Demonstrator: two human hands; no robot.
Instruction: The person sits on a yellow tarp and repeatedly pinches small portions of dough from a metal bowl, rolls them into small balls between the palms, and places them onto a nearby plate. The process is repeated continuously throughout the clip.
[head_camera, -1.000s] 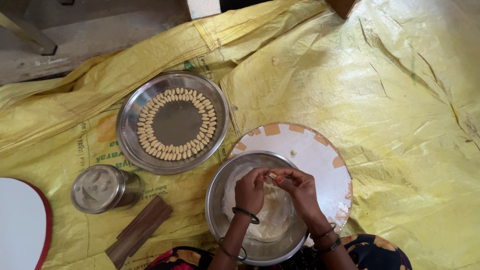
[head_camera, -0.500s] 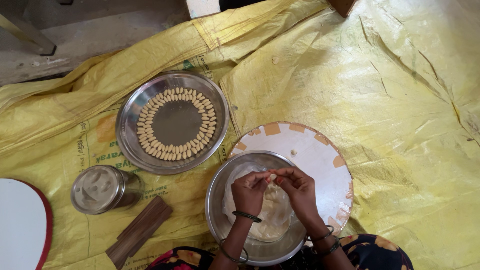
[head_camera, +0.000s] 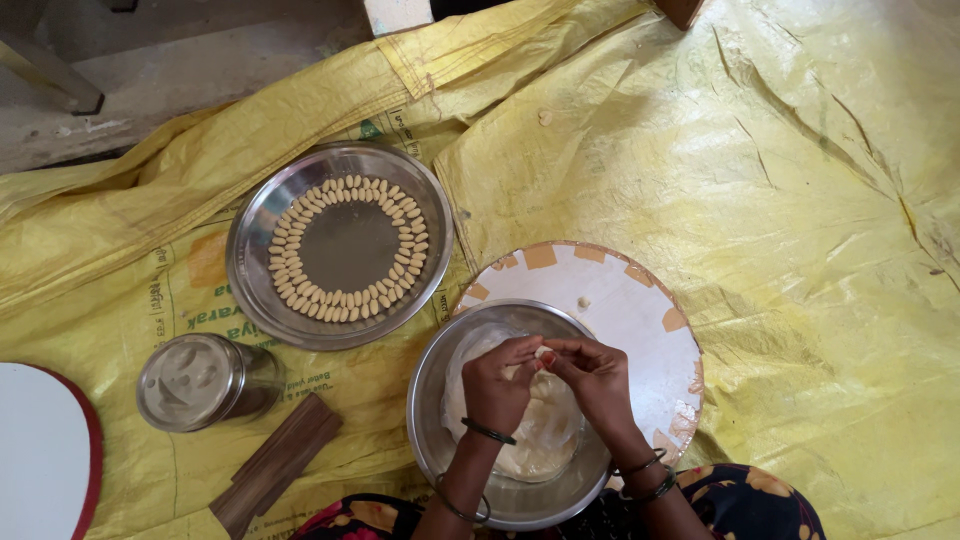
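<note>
Dough: a pale mass (head_camera: 520, 440) lies in the steel bowl (head_camera: 440, 380), near the bottom edge of the view, just right of centre.
Pinched piece: a small bit of dough (head_camera: 541, 353) sits between the fingertips of both hands, above the mass in the bowl.
Left hand: the left hand (head_camera: 497, 385) hovers over the bowl, its fingers closed on the small piece; dark bangles ring the wrist.
Right hand: the right hand (head_camera: 590, 375) meets the left at the fingertips, also pinched on the small piece (bangles here too).
Bowl's seat: the bowl rests on a round white board (head_camera: 630, 300) with tan patches along its rim; a crumb lies on the board's far part.
Tray: a round steel tray (head_camera: 262, 215) lies to the far left of the bowl, with small shaped dough pieces (head_camera: 300, 300) laid in a ring of about two rows.
Tin: a lidded steel tin (head_camera: 192, 380) stands left of the bowl, nearer than the tray.
Wooden piece: a brown ridged wooden piece (head_camera: 275, 465) lies just near of the tin.
Ground cover: yellow woven sheeting (head_camera: 800, 200) lies under everything.
</note>
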